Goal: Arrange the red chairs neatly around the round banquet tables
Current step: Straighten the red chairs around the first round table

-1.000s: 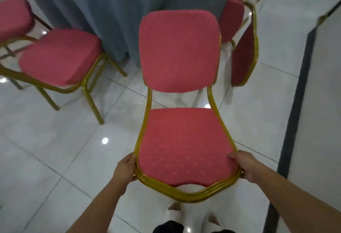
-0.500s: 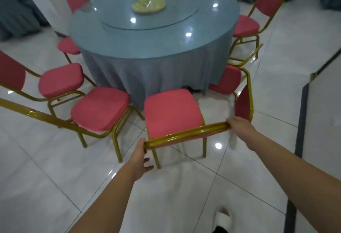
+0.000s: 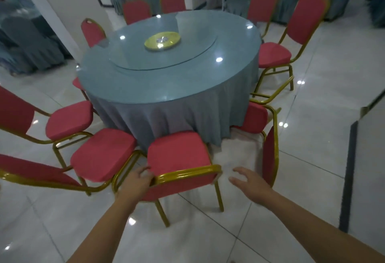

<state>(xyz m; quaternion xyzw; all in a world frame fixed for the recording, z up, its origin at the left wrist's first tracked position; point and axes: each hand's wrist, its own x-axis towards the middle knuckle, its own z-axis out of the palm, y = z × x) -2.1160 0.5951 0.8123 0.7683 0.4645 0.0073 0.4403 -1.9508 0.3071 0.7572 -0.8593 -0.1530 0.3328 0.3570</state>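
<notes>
You are looking down at a round banquet table [image 3: 166, 87] draped in a blue-grey cloth, with a glass turntable [image 3: 162, 52] on top and a gold disc [image 3: 162, 40] at its centre. Red chairs with gold frames ring the table.

At the table's 6 o'clock stands the nearest red chair [image 3: 179, 156], its seat facing the cloth and its gold-rimmed back toward you. Your left hand [image 3: 136, 181] touches the left end of the top of that back, fingers loosely curved against the frame; whether they actually grasp it is hard to tell. Your right hand [image 3: 249, 185] floats just off the right end of the back, fingers spread and relaxed, holding nothing and touching nothing.

At about 7 o'clock a second chair [image 3: 103, 154] sits close beside the nearest one, and a third [image 3: 69, 119] stands at 8 o'clock. At 4 o'clock a chair [image 3: 255, 117] is turned side-on to the table. A tall-backed chair [image 3: 275, 54] stands at 3 o'clock. More chairs line the far side from 10 to 1 o'clock. The floor [image 3: 312, 158] is glossy pale tile.
</notes>
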